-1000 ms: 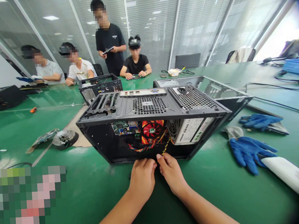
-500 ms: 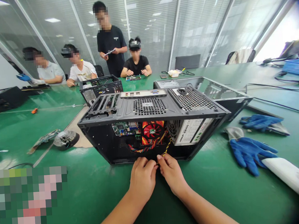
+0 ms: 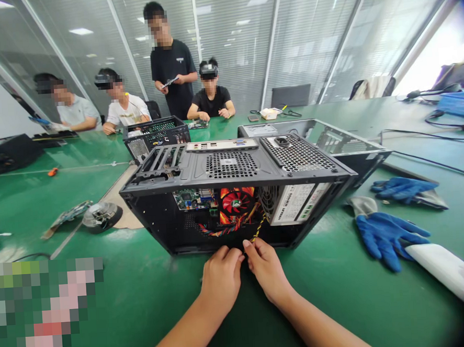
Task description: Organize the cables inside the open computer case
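An open computer case (image 3: 236,182) lies in front of me with its rear panel facing up. Inside show a motherboard (image 3: 194,199), a red CPU fan (image 3: 237,201), a power supply (image 3: 299,205) and a bundle of coloured wires (image 3: 229,229). My right hand (image 3: 267,268) pinches a yellow-and-black twisted cable (image 3: 261,227) at the case's near edge. Beside it, almost touching, my left hand (image 3: 222,273) is closed with fingertips together; whatever lies between them is hidden by the fingers.
Blue gloves (image 3: 387,234) and a white object (image 3: 448,270) lie on the right. A round metal part (image 3: 102,216) sits to the left. Other computer cases (image 3: 157,136) stand behind. Several people are across the green table (image 3: 145,299), one standing (image 3: 173,67).
My hands have barely moved and stay together at the case's edge. Across the table, the seated person in black has shifted their hands and the circuit board slightly to the left.
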A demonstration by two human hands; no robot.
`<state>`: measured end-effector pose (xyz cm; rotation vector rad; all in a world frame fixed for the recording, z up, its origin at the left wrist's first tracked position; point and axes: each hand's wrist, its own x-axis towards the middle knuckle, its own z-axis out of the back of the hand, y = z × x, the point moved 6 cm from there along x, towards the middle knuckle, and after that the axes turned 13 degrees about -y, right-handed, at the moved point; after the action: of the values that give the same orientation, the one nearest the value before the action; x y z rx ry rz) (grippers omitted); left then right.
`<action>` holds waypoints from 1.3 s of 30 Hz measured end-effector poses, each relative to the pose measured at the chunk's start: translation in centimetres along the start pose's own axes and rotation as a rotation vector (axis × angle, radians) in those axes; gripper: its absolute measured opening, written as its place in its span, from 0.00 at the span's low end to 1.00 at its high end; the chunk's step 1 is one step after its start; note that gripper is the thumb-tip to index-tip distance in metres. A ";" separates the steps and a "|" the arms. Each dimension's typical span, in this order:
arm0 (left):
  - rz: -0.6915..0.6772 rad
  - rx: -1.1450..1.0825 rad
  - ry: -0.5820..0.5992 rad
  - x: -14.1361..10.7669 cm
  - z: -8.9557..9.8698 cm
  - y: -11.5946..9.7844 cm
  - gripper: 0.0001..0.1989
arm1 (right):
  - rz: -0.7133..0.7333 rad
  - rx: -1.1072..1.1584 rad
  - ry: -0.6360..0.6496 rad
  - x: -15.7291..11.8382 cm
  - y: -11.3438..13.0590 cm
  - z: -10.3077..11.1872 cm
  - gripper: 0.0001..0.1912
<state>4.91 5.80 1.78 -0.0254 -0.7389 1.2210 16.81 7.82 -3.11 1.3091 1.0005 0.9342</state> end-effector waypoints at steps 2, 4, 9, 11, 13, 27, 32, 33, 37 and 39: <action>-0.002 -0.036 -0.027 -0.1 0.1 0.0 0.07 | 0.000 0.007 -0.008 0.0 0.1 0.0 0.23; -0.008 -0.070 -0.051 -0.1 0.2 -0.1 0.07 | 0.001 0.008 -0.018 0.0 0.2 0.1 0.23; -0.021 -0.117 -0.115 -0.3 0.5 -0.3 0.05 | 0.013 -0.017 -0.028 0.0 0.5 0.2 0.25; -0.034 -0.108 -0.125 -0.3 0.5 -0.3 0.06 | 0.015 -0.017 -0.023 0.0 0.5 0.2 0.26; -0.036 -0.099 -0.124 -0.3 0.6 -0.3 0.07 | 0.012 -0.013 -0.020 0.1 0.4 0.2 0.26; 0.030 -0.111 -0.051 0.0 0.4 0.0 0.08 | -0.039 0.032 -0.019 0.0 0.0 0.0 0.25; 0.020 -0.089 -0.046 0.1 0.3 0.1 0.08 | -0.042 0.062 0.002 -0.2 0.1 -0.1 0.24; 0.016 -0.085 -0.047 0.0 0.3 0.1 0.09 | -0.041 0.054 0.002 -0.2 0.2 -0.1 0.24; -0.010 -0.071 -0.066 -0.1 0.4 0.0 0.09 | -0.033 0.028 -0.008 -0.1 0.2 0.0 0.25; -0.019 -0.072 -0.073 -0.2 0.4 -0.1 0.08 | -0.026 0.023 -0.011 -0.1 0.3 0.0 0.25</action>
<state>4.73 5.43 1.99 -0.0334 -0.8453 1.1814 16.80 7.71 -2.85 1.3161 1.0205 0.8972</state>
